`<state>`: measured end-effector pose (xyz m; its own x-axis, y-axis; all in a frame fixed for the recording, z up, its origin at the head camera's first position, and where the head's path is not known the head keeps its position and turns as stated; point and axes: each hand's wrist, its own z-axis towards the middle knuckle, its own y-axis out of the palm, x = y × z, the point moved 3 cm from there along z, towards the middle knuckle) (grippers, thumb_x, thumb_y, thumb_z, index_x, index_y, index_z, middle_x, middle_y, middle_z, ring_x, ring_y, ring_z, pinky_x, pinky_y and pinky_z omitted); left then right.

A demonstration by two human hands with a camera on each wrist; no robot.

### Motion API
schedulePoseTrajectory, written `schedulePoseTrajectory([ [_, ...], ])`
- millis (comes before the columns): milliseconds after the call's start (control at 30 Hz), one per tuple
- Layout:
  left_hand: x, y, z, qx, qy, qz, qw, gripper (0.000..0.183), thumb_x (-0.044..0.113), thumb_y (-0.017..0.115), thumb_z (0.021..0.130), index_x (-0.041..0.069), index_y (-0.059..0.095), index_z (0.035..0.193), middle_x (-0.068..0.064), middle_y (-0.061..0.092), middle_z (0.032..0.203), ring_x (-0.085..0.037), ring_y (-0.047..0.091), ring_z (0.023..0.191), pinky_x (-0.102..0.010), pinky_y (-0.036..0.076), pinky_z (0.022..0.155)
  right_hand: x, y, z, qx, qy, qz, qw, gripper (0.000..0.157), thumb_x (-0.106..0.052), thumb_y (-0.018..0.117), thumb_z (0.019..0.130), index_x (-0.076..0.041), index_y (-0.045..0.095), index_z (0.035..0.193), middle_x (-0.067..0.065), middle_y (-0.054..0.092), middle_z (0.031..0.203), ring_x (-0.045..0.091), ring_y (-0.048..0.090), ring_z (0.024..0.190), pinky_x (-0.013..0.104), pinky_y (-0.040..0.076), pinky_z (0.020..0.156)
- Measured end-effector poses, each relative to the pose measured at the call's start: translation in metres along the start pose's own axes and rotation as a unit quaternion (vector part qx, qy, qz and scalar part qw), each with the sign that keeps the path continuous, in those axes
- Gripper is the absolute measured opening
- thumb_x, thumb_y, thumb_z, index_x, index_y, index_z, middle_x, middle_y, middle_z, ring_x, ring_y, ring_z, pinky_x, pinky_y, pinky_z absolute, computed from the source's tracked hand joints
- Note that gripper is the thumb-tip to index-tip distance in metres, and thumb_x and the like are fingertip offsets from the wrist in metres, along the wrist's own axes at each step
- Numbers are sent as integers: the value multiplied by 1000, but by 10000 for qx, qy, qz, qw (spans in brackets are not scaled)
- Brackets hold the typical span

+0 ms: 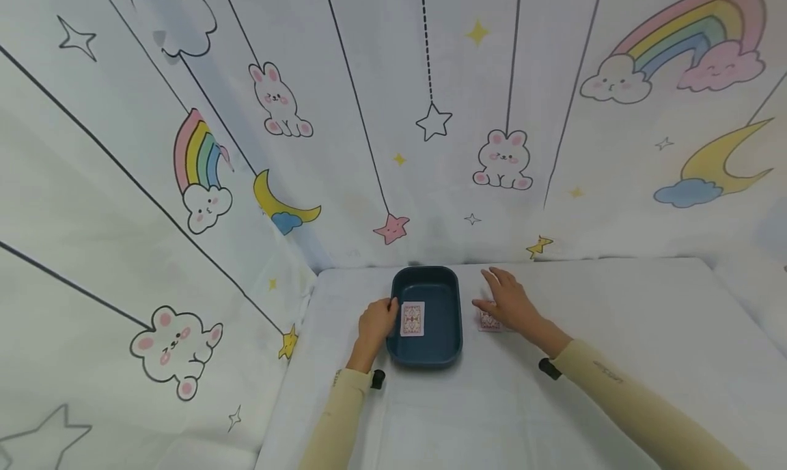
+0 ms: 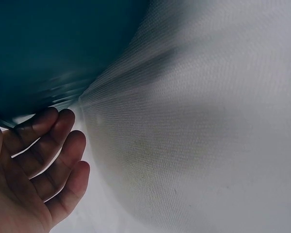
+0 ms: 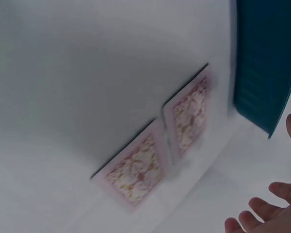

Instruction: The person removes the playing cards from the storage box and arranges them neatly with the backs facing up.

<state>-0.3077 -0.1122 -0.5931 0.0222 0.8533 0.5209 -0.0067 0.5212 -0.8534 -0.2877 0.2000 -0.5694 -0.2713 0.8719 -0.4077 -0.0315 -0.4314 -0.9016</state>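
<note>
Two cards (image 3: 190, 116) lie flat, patterned side up, right of the tray (image 1: 441, 326); such thin pieces likely lift best with a fingertip under one edge. The right hand (image 1: 512, 307) is near them, fingers loosely spread, holding nothing. Inside the tray lies another card (image 1: 412, 320). The left hand (image 1: 376, 322) grips the tray's left rim, which should steady it.
</note>
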Motion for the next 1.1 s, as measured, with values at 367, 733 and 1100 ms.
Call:
schedulePoseTrajectory([
  [367,-2,-1,2,36,118,79,9999,42,34,48,105,13,56,70,-3,56,64,-18,49,56,-34,36,53,-44,14,14,22,-509,12,9987,78,-45,69,93,-2,38,151,24,40,152,43,37,142,62,34,111],
  [733,-4,3,4,11,98,222,9997,42,36,47,105,13,56,71,-3,57,67,-18,50,58,-34,37,54,-90,25,24,-157,-1081,-101,9940,76,-43,69,94,0,39,150,24,46,146,41,45,136,57,40,109],
  [1100,-3,3,7,-8,130,239,9996,42,37,46,105,14,57,72,-3,60,68,-18,51,58,-33,37,54,-118,42,35,-657,-1160,-436,9901,75,-43,72,92,0,44,146,24,50,143,41,48,134,59,44,104],
])
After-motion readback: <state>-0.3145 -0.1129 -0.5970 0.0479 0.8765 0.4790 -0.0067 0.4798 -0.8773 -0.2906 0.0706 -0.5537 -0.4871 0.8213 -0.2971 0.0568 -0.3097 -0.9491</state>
